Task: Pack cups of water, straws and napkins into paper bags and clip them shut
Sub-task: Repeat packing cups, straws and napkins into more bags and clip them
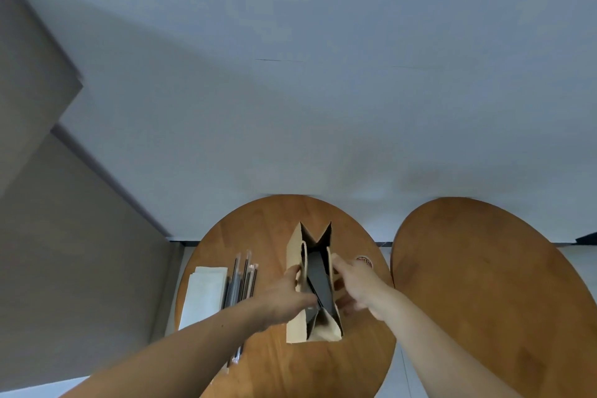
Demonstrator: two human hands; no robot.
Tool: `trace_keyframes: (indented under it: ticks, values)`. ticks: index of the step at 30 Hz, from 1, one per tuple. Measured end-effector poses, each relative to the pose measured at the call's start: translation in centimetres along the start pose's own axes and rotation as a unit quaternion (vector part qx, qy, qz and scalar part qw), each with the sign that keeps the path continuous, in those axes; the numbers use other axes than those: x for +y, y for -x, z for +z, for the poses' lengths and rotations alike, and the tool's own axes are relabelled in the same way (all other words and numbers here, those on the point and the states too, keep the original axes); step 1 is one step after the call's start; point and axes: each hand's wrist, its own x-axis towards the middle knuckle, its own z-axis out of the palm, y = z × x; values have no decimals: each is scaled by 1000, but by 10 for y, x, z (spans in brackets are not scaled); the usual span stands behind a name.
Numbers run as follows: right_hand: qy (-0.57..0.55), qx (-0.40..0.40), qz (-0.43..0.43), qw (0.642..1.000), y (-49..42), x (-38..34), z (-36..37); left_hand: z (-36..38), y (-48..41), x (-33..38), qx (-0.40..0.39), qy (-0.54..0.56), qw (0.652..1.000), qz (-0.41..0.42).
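Observation:
A tan paper bag [294, 252] stands upright and open on a round wooden table [258, 226], its inside dark. My left hand [289, 296] grips the bag's left wall near the top edge. My right hand [353, 287] holds the right wall, fingers along the rim and thumb outside. White napkins [205, 291] lie in a stack at the table's left. Several wrapped dark straws [242, 281] lie beside them, partly under my left forearm. A cup [365, 262] peeks out behind my right hand, mostly hidden.
A second round wooden table [491, 284] stands close to the right. A pale wall rises behind both tables, and a grey-brown panel [64, 236] stands at the left. Light floor tiles show between the tables.

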Motion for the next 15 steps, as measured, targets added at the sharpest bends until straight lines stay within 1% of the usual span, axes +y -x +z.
trace_keyframes:
  ticks: [3,6,8,10,11,13,15]
  values:
    - [-40,-35,-41,998,1,1,13,11,-1,3,-43,16,999,9]
    - [-7,-23,-78,997,-1,6,19,21,-4,8,-33,20,999,29]
    - [37,-12,-98,994,-4,11,20,27,-4,14,14,-50,998,32]
    - [87,-23,-117,989,-7,14,16,31,-5,20,69,-150,986,6]
    - [122,-26,-134,983,-7,14,13,31,-7,22,89,-183,979,-6]
    - [202,-4,-182,962,-9,12,5,28,-10,26,104,-225,969,-19]
    - [257,51,-235,936,-12,10,-4,22,-11,29,96,-250,963,-18]
